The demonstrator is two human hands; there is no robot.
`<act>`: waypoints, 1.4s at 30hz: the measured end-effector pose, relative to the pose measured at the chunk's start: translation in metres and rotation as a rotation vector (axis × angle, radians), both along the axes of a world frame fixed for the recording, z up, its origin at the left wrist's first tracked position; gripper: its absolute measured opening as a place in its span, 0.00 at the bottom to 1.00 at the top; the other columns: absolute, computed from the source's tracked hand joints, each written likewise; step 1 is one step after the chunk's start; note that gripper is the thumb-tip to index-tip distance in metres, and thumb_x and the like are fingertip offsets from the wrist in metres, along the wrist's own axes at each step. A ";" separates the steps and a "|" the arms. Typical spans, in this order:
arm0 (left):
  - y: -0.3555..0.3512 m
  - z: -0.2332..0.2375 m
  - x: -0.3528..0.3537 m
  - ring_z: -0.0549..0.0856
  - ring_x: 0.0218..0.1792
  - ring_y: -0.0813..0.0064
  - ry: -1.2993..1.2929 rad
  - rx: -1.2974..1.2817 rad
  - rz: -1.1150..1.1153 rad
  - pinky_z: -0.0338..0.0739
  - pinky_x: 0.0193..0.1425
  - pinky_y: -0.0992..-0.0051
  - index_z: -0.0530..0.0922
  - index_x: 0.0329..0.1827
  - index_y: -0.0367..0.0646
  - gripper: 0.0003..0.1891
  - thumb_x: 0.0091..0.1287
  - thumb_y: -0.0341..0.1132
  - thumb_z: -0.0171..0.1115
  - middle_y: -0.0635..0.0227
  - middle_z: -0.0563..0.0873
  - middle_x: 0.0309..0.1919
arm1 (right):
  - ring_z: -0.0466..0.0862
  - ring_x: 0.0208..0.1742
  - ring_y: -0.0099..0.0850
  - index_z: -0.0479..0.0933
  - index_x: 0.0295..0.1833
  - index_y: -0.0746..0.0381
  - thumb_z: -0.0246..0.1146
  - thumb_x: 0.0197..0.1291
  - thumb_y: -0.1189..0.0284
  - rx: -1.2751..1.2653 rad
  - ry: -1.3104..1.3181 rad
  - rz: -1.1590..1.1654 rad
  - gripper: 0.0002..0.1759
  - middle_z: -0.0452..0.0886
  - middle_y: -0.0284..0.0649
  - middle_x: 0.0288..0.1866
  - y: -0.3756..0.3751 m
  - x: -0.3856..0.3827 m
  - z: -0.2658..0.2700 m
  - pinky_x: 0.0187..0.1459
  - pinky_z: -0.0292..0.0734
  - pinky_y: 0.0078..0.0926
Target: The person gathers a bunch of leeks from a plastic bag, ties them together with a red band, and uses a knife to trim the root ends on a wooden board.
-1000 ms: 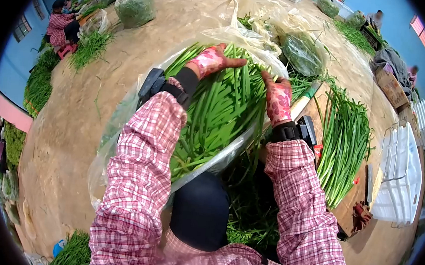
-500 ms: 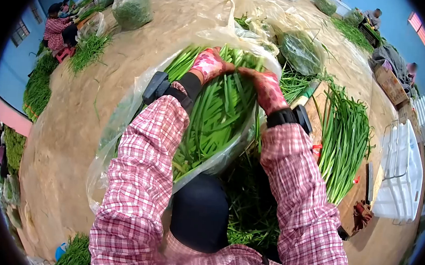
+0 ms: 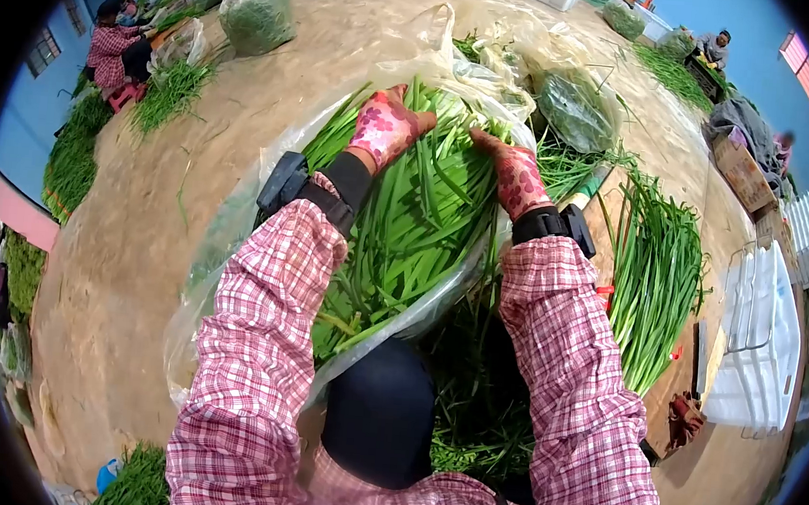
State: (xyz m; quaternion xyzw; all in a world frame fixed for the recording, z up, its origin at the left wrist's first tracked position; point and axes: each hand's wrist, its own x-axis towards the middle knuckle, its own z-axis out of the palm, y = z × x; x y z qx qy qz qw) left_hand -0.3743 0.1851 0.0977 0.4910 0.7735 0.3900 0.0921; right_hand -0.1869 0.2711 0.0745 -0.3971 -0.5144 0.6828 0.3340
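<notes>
Long green garlic chives (image 3: 425, 226) fill a clear plastic bag (image 3: 409, 323) in front of my knee, their pale ends at the far side. My left hand (image 3: 390, 129), in a pink patterned glove with bare fingertips, grips the chives at the far left, its thumb pointing inward. On the other side my right hand (image 3: 517, 174), gloved alike, grips the right edge of the bunch near the bag's rim. Its thumb lies over the pale ends, while the other fingers are largely hidden. A gap with chive ends shows between the two thumbs.
Right of the bag, a bunch of chives (image 3: 656, 279) lies on a wooden board (image 3: 665, 412) beside a dark blade (image 3: 701, 353). White crates (image 3: 759, 343) stand farther right. Filled bags (image 3: 574, 105) lie beyond. Co-workers (image 3: 117, 49) sit by piles of greens at the back.
My thumbs, close together over the chives before, have moved apart. My left hand has shifted slightly left and up, and more pale ends show between the hands.
</notes>
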 end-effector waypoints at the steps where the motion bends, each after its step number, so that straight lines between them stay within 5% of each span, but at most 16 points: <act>1: -0.003 0.006 0.000 0.83 0.52 0.53 0.037 0.017 -0.001 0.76 0.57 0.65 0.77 0.58 0.33 0.35 0.50 0.49 0.69 0.45 0.84 0.48 | 0.84 0.38 0.29 0.83 0.45 0.71 0.77 0.49 0.66 -0.045 -0.011 -0.002 0.22 0.86 0.41 0.40 0.002 0.002 -0.001 0.40 0.78 0.27; 4: -0.012 0.009 0.000 0.86 0.45 0.59 -0.128 0.118 -0.112 0.79 0.52 0.67 0.78 0.53 0.34 0.30 0.52 0.45 0.70 0.51 0.87 0.42 | 0.83 0.40 0.28 0.82 0.47 0.71 0.76 0.50 0.62 0.133 0.017 0.074 0.26 0.86 0.41 0.41 0.005 0.016 -0.002 0.44 0.77 0.27; 6: -0.025 0.015 -0.006 0.83 0.31 0.77 -0.449 0.199 -0.192 0.79 0.38 0.75 0.80 0.47 0.34 0.22 0.52 0.36 0.74 0.66 0.86 0.32 | 0.82 0.42 0.29 0.82 0.48 0.71 0.74 0.51 0.52 0.163 -0.123 0.092 0.31 0.86 0.40 0.40 0.007 0.020 0.000 0.48 0.74 0.28; 9: -0.051 0.041 0.002 0.82 0.22 0.77 -0.463 0.130 -0.176 0.76 0.25 0.77 0.81 0.37 0.31 0.19 0.55 0.40 0.75 0.65 0.85 0.27 | 0.80 0.34 0.33 0.82 0.42 0.73 0.70 0.51 0.43 0.277 -0.330 0.123 0.37 0.84 0.43 0.36 0.003 0.029 0.010 0.42 0.75 0.33; 10: -0.051 0.040 -0.002 0.83 0.22 0.77 -0.471 0.106 -0.174 0.76 0.26 0.77 0.81 0.36 0.31 0.19 0.54 0.40 0.75 0.65 0.85 0.26 | 0.83 0.40 0.30 0.80 0.51 0.72 0.68 0.56 0.44 0.252 -0.685 0.201 0.38 0.84 0.39 0.37 -0.012 0.035 0.050 0.43 0.77 0.27; 16: -0.017 0.021 0.002 0.85 0.26 0.73 -0.275 -0.006 -0.110 0.79 0.31 0.74 0.82 0.37 0.31 0.22 0.52 0.43 0.75 0.60 0.87 0.28 | 0.82 0.32 0.30 0.80 0.49 0.71 0.69 0.55 0.46 0.667 -0.776 0.013 0.35 0.83 0.43 0.31 -0.008 0.040 0.031 0.33 0.78 0.32; 18: -0.001 0.019 0.021 0.87 0.44 0.59 0.019 -0.016 -0.173 0.80 0.51 0.66 0.81 0.51 0.31 0.35 0.49 0.54 0.72 0.49 0.87 0.42 | 0.84 0.34 0.37 0.79 0.50 0.72 0.69 0.56 0.50 0.652 -0.632 -0.016 0.33 0.85 0.48 0.35 -0.002 0.030 0.005 0.40 0.79 0.33; 20: 0.026 -0.001 0.040 0.85 0.51 0.55 0.268 -0.165 0.013 0.78 0.57 0.64 0.81 0.54 0.35 0.36 0.48 0.54 0.72 0.48 0.85 0.49 | 0.83 0.53 0.50 0.79 0.52 0.71 0.67 0.55 0.49 0.589 -0.647 -0.019 0.34 0.83 0.59 0.48 -0.011 0.023 -0.002 0.53 0.76 0.40; 23: 0.045 0.005 0.044 0.84 0.56 0.60 0.215 -0.511 0.037 0.78 0.59 0.63 0.82 0.54 0.42 0.30 0.52 0.52 0.72 0.55 0.85 0.54 | 0.84 0.50 0.48 0.78 0.53 0.71 0.70 0.54 0.52 0.517 -0.470 -0.015 0.33 0.85 0.56 0.46 -0.012 0.023 -0.014 0.51 0.77 0.38; 28: 0.040 -0.004 -0.005 0.87 0.33 0.72 -0.180 -0.196 -0.222 0.80 0.40 0.74 0.85 0.39 0.37 0.23 0.46 0.46 0.78 0.58 0.89 0.32 | 0.83 0.52 0.50 0.77 0.53 0.73 0.72 0.52 0.48 0.502 -0.596 -0.035 0.39 0.83 0.59 0.48 -0.014 0.034 -0.008 0.53 0.76 0.40; 31: -0.010 0.053 0.014 0.84 0.36 0.81 -0.037 -0.289 -0.161 0.81 0.36 0.73 0.84 0.42 0.30 0.25 0.58 0.48 0.71 0.60 0.89 0.37 | 0.82 0.54 0.51 0.73 0.57 0.72 0.72 0.50 0.45 0.637 -0.568 -0.152 0.43 0.82 0.59 0.50 -0.024 0.042 -0.001 0.55 0.75 0.41; 32: -0.006 0.041 0.001 0.85 0.33 0.79 0.267 -0.277 -0.242 0.80 0.35 0.72 0.84 0.43 0.30 0.21 0.62 0.44 0.68 0.63 0.89 0.35 | 0.80 0.54 0.52 0.73 0.58 0.68 0.74 0.51 0.51 0.771 -0.548 -0.254 0.38 0.80 0.56 0.52 -0.047 0.041 0.017 0.56 0.74 0.41; 34: 0.000 0.032 -0.018 0.87 0.33 0.74 0.446 -0.193 -0.409 0.80 0.38 0.72 0.87 0.44 0.49 0.17 0.57 0.48 0.71 0.62 0.87 0.29 | 0.78 0.53 0.51 0.73 0.57 0.64 0.74 0.51 0.58 1.225 -0.644 -0.486 0.32 0.78 0.51 0.53 -0.061 0.032 0.022 0.56 0.72 0.42; 38: -0.001 0.038 -0.016 0.85 0.30 0.75 -0.097 -0.171 -0.337 0.79 0.36 0.73 0.88 0.41 0.53 0.14 0.54 0.45 0.74 0.62 0.86 0.25 | 0.76 0.56 0.50 0.75 0.57 0.58 0.68 0.55 0.70 1.508 -0.346 -0.131 0.23 0.77 0.45 0.58 -0.046 0.000 0.009 0.59 0.71 0.43; 40: -0.024 0.051 -0.014 0.85 0.28 0.75 -0.241 -0.106 -0.327 0.79 0.34 0.73 0.88 0.38 0.50 0.12 0.54 0.44 0.75 0.62 0.85 0.24 | 0.75 0.60 0.50 0.75 0.59 0.59 0.64 0.60 0.66 1.333 -0.565 0.017 0.22 0.78 0.48 0.58 -0.024 -0.003 -0.026 0.61 0.69 0.44; 42: -0.031 0.051 -0.023 0.84 0.24 0.76 -0.153 -0.016 -0.336 0.79 0.30 0.75 0.84 0.32 0.32 0.18 0.52 0.42 0.75 0.62 0.86 0.25 | 0.74 0.63 0.50 0.73 0.61 0.58 0.63 0.61 0.64 1.120 -0.616 0.050 0.24 0.77 0.49 0.60 -0.024 -0.005 -0.038 0.63 0.68 0.44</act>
